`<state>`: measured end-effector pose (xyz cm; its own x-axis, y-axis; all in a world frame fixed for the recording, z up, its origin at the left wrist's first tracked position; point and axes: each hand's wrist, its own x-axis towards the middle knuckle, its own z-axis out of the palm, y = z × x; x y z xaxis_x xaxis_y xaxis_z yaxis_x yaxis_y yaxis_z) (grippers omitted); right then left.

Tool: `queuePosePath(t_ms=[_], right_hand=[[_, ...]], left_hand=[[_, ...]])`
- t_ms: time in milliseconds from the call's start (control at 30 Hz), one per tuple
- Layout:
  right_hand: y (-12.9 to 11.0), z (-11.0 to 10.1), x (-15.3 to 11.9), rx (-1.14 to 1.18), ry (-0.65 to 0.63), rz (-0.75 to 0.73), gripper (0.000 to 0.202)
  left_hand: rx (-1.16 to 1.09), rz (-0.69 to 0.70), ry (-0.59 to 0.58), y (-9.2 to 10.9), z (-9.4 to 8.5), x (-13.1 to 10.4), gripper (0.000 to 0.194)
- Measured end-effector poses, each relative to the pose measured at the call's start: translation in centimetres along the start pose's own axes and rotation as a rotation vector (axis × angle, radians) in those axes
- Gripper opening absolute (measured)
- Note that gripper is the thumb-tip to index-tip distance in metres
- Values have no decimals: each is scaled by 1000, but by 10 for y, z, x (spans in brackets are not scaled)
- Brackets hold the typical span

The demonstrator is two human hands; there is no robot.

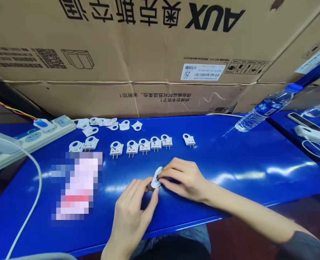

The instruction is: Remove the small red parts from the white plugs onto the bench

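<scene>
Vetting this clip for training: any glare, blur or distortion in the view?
Head view: glare streaks on the blue table, right side worst; straight edges bow from wide-angle distortion; pixelated block over the pink-white patch; box label's small print unreadable.

The worktop [230, 195] is brightly lit, with white glare streaked along its right side and near its left edge, where a patch is blurred into coarse pixel blocks.
</scene>
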<state>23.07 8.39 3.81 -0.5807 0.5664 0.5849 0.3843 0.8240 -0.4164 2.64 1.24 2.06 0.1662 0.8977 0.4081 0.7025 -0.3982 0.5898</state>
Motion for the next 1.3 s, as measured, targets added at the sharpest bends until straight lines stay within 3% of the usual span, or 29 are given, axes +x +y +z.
queuePosePath(t_ms=[200, 333, 533, 667, 900, 1100, 1300], right_hand=[[-3, 0, 0, -12, -11, -9, 9], [-3, -1, 1, 17, 22, 29, 7], [6, -5, -2, -75, -192, 183, 8], [7, -5, -2, -33, -196, 210, 12], [4, -2, -2, -18, -187, 105, 14], [6, 2, -4, -68, -188, 37, 15], [5, -1, -1, -91, -103, 9, 11]], left_hand=[[7, 15, 13, 0, 0, 1, 19], [38, -71, 64, -2, 0, 0, 18], [100, -208, 164, -4, -3, -1, 21], [68, -159, 141, -1, -3, 0, 20], [25, -56, 97, 2, -1, 0, 22], [5, -47, 72, 1, 0, 0, 22], [-11, -41, 66, -2, 1, -2, 28]])
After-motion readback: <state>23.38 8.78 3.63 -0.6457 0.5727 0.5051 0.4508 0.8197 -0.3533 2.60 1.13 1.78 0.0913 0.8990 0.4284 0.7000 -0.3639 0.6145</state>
